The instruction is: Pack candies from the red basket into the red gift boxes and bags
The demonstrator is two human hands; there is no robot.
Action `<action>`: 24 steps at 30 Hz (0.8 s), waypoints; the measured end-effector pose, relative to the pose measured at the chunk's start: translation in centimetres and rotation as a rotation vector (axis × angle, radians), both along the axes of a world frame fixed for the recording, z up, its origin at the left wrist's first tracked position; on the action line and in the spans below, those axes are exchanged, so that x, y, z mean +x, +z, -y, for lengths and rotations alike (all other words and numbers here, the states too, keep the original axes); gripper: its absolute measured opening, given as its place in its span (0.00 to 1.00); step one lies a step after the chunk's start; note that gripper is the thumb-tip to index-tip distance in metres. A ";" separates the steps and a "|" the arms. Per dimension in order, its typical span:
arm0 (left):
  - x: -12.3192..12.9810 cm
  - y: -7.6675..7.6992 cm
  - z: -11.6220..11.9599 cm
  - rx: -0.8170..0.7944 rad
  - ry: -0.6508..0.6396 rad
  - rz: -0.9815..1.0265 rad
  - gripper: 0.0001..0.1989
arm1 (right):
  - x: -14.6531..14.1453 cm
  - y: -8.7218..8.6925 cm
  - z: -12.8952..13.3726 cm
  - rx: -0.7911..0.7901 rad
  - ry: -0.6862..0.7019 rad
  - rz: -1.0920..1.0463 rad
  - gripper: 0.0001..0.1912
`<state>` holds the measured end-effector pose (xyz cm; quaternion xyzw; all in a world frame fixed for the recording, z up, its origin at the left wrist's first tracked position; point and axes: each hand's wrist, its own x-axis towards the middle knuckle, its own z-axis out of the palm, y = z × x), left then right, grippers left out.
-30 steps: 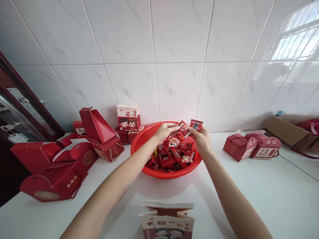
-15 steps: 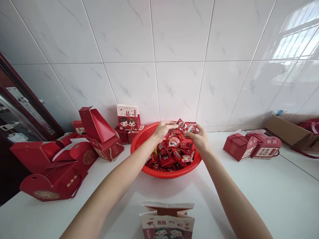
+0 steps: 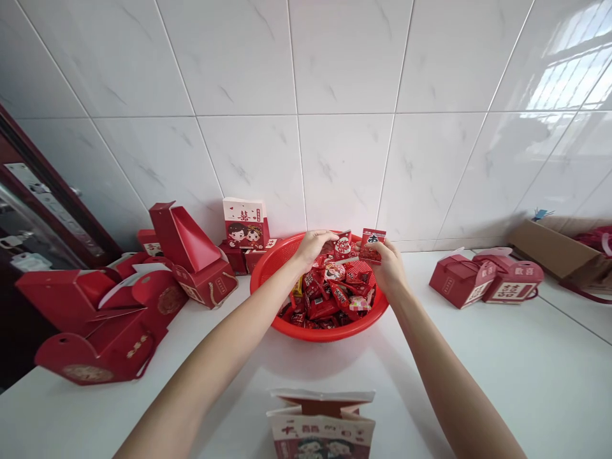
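My left hand (image 3: 313, 248) is closed on a red candy packet (image 3: 342, 246) with white lettering, above the back of a red plastic basket (image 3: 329, 335). To its right, my right hand (image 3: 388, 264) pinches another red packet (image 3: 373, 244), held upright with its printed front towards me. Both packets are over the basket, a little apart from each other. Wrapped candies (image 3: 325, 296), mostly red, fill the basket's bottom. In front of it, at the lower edge of the view, stands a printed paper gift box (image 3: 322, 430) with its top open.
Several red gift boxes (image 3: 115, 347), some with raised lids, stand at the left. Against the tiled wall (image 3: 344, 172) is a box with cartoon figures (image 3: 246, 233). Two closed red boxes (image 3: 482, 280) and a cardboard carton (image 3: 554, 248) are on the right of the white table (image 3: 502, 357).
The two packets have moved apart. The right-hand packet has turned upright and shows its front, and the left-hand one has tilted. The boxes and basket stay in place.
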<state>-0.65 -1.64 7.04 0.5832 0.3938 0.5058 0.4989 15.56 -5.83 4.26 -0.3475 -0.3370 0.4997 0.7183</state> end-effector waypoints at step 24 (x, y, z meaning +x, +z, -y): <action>-0.1 -0.8 -0.3 -0.017 -0.134 -0.072 0.15 | -0.1 -0.4 0.5 0.078 0.029 0.121 0.19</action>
